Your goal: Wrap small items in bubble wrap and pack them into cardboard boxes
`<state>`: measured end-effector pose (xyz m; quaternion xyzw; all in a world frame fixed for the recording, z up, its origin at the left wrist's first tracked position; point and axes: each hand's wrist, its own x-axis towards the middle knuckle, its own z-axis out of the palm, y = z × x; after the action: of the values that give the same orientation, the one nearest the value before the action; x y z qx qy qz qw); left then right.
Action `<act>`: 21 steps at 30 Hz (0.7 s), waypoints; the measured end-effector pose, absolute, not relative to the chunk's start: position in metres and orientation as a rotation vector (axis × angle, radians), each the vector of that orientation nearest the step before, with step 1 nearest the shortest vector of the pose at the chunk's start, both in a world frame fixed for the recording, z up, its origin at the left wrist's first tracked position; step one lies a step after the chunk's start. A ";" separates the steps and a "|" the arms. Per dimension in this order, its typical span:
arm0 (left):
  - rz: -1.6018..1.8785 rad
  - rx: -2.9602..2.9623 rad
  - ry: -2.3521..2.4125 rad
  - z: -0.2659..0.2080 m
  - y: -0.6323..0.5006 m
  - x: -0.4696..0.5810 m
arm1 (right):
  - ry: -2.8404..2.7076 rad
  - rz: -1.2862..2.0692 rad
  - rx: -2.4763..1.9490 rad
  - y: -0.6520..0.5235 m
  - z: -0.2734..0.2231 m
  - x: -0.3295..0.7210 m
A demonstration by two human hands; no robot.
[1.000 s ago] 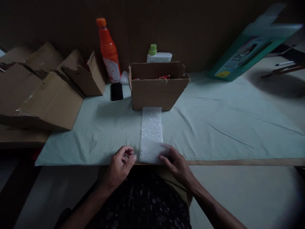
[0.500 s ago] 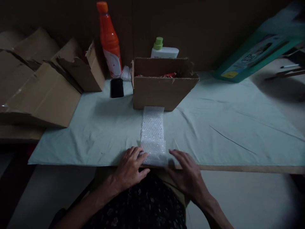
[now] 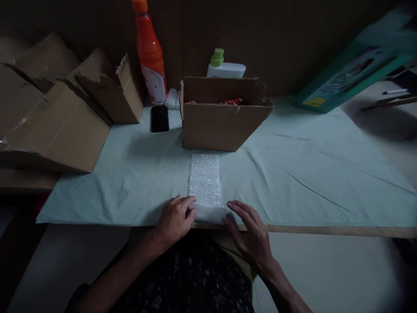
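Note:
A strip of bubble wrap lies lengthwise on the cloth-covered table, its near end doubled over into a flat fold by the front edge. My left hand is at the left end of that fold, thumb and fingertips closed on the wrap's edge. At the fold's right end is my right hand, its fingers apart and stretched forward. The right thumb tip is close to or touching the wrap; I cannot tell which.
Beyond the strip stands an open cardboard box with red packets inside. Behind are a white bottle with a green cap and an orange bottle. A black phone-like object, more cardboard boxes at left, and a green jug at right.
The bubble wrap has slid toward me, away from the box, and its folded near part is now shorter. My left hand has closed on the left edge; my right hand has come closer.

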<state>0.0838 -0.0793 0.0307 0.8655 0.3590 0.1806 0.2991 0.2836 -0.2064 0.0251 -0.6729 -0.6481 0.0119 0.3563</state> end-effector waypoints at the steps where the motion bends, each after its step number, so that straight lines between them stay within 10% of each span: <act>1: 0.454 2.322 0.975 0.029 -0.078 0.086 | -1.719 -0.008 -1.725 -0.207 0.024 0.283; 21: 0.629 2.258 0.841 0.022 -0.062 0.088 | -1.745 0.030 -1.740 -0.179 0.019 0.284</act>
<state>0.0876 -0.0621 0.0220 0.8590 0.3200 0.2393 0.3201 0.2837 -0.1788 0.0189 -0.6660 -0.6678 0.0116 0.3322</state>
